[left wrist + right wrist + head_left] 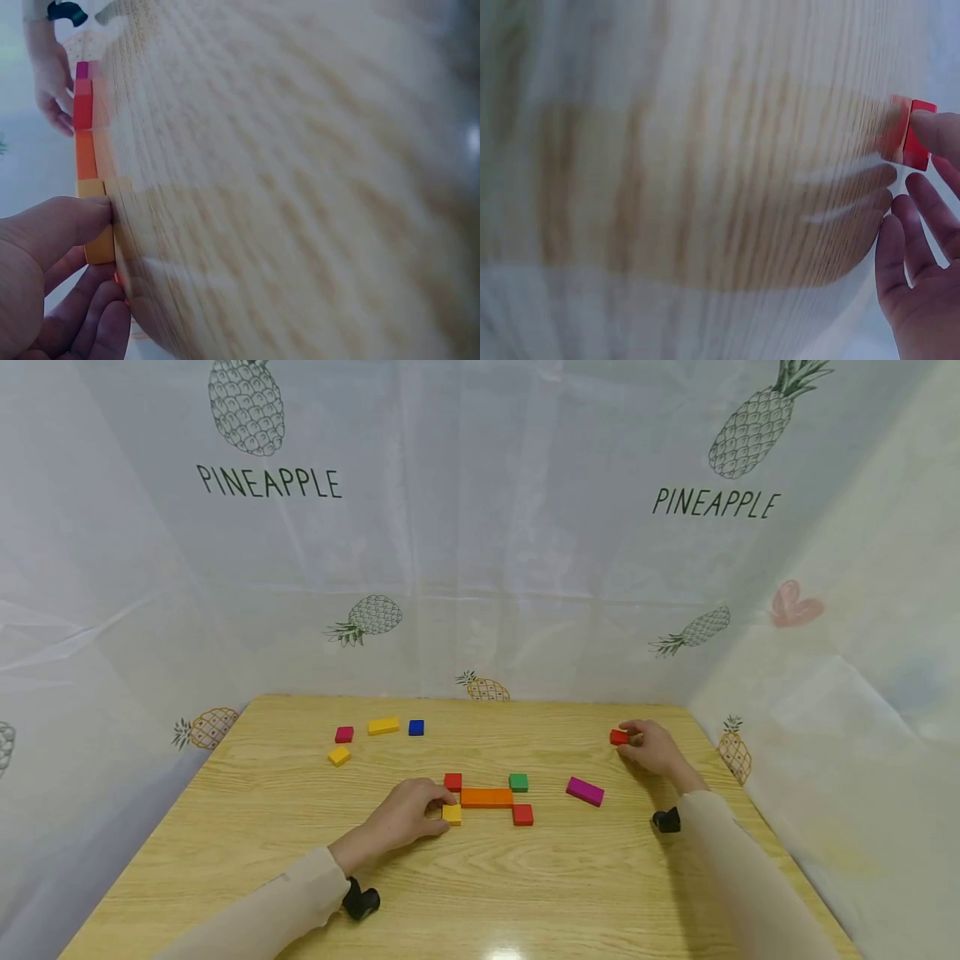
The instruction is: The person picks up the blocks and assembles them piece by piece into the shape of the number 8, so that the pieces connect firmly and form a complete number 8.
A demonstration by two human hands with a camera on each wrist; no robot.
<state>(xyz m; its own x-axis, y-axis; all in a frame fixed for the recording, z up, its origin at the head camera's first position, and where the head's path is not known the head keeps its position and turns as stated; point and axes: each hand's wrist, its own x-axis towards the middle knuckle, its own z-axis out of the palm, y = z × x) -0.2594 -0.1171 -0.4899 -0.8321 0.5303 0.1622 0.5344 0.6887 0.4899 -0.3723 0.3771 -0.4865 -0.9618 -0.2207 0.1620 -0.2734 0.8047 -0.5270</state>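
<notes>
My left hand [407, 814] pinches a small yellow block [452, 815] between thumb and fingers, at the lower left corner of an orange block [486, 798]. Around that long block's other corners sit a red block [453, 782], a green block [518, 782] and another red block [522, 815]. Toward the back right, my right hand [654, 748] holds a separate small red block [618, 737]; the right wrist view shows the thumb against this red block [920, 136], close to the tabletop. A long magenta block [585, 791] lies between the group and my right hand.
At the back left lie a pinkish-red block [344, 734], a long yellow block [384, 726], a blue block [416, 727] and a small yellow block [340, 756]. A pineapple-printed sheet [480, 543] hangs behind and beside the wooden table [480, 893].
</notes>
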